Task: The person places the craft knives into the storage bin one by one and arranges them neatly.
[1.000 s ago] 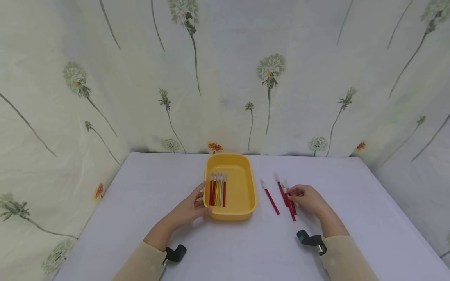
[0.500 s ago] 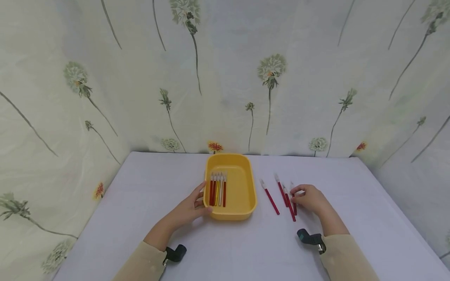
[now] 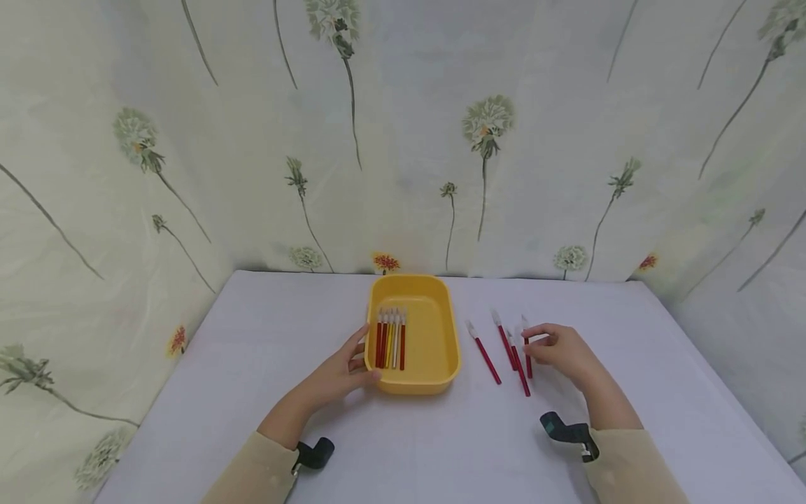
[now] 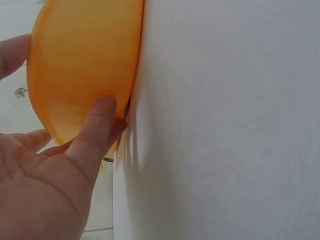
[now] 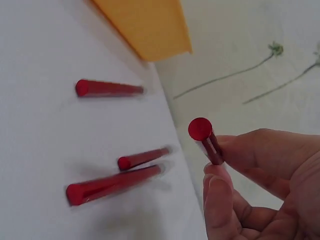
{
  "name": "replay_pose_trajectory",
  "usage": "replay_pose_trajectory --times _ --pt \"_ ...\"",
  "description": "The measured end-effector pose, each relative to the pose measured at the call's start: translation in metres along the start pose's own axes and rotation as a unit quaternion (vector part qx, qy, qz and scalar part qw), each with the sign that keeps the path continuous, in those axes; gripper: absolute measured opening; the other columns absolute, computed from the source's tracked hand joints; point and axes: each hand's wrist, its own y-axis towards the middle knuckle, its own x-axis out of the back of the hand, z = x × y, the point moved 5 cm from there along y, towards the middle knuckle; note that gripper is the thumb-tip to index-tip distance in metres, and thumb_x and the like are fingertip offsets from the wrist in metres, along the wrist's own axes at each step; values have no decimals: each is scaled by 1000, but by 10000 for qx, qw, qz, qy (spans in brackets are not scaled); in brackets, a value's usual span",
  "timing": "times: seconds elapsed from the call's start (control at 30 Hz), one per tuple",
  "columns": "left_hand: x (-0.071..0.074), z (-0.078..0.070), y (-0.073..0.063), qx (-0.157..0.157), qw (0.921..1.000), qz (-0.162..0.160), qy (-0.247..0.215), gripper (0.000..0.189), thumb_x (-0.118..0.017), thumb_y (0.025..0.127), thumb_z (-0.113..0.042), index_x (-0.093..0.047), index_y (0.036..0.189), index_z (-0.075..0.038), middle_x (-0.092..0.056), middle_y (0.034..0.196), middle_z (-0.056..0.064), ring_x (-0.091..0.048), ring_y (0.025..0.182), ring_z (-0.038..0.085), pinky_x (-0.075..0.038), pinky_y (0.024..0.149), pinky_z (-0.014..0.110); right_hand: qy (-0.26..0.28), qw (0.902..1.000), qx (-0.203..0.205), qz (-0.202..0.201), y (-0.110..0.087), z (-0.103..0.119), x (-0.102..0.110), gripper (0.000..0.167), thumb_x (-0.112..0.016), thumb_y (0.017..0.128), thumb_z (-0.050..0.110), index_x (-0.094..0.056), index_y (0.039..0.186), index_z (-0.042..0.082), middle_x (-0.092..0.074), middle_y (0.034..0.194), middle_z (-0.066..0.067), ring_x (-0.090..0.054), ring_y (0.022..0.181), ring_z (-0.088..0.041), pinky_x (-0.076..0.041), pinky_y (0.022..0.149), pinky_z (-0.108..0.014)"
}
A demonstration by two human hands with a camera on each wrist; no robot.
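A shallow yellow tray [image 3: 443, 329] stands near the middle of the table. My left hand [image 3: 343, 367] holds it at the near left corner, its fingers spread along the outer wall [image 4: 85, 65]. On the right, my right hand [image 3: 560, 350] pinches a red pen with a whitish translucent cap [image 5: 202, 132] between thumb and fingers. The pen's flat red end faces the right wrist camera, and the pen is raised off the table. Just left of this hand, more red pens [image 3: 508, 350] lie loose, two of them overlapping. One separate red pen [image 3: 487, 360] lies closer to the tray.
Inside the tray, several red, yellow and white pens [image 3: 390, 343] lie side by side along the left, caps away from me. A white cloth [image 3: 415, 448] covers the table. Behind it hangs a flower-print curtain [image 3: 403, 140]. Each wrist carries a black camera [image 3: 567, 428].
My right hand has moved slightly right and up, drawing one red pen away from the overlapping group. The left hand and tray have stayed in place.
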Motion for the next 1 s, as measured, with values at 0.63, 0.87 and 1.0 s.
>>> replay_pose_trajectory --times 0.63,0.87,1.0 --pt "0 -5 -1 20 10000 25 33 98 -75 89 -44 -12 162 -27 -36 157 11 -44 140 30 -37 112 51 527 9976 366 260 -7 95 -12 42 -74 92 31 -64 128 13 -70 111 -11 -64 100 -31 -52 96 -51" --pt "-1 -3 -1 11 10000 86 -6 100 -76 88 -44 -12 162 -28 -36 158 10 -44 140 29 -37 113 50 905 9946 304 412 3 118 -39 38 -73 93 25 -65 128 13 -69 114 -12 -64 107 -35 -49 101 -52" --pt "0 -2 -2 8 10000 59 -13 100 -76 88 -43 -11 162 -28 -37 157 10 -45 139 28 -37 113 51 1234 9909 272 460 13 127 -59 36 -71 94 19 -65 128 9 -68 114 -13 -65 107 -34 -50 100 -48"
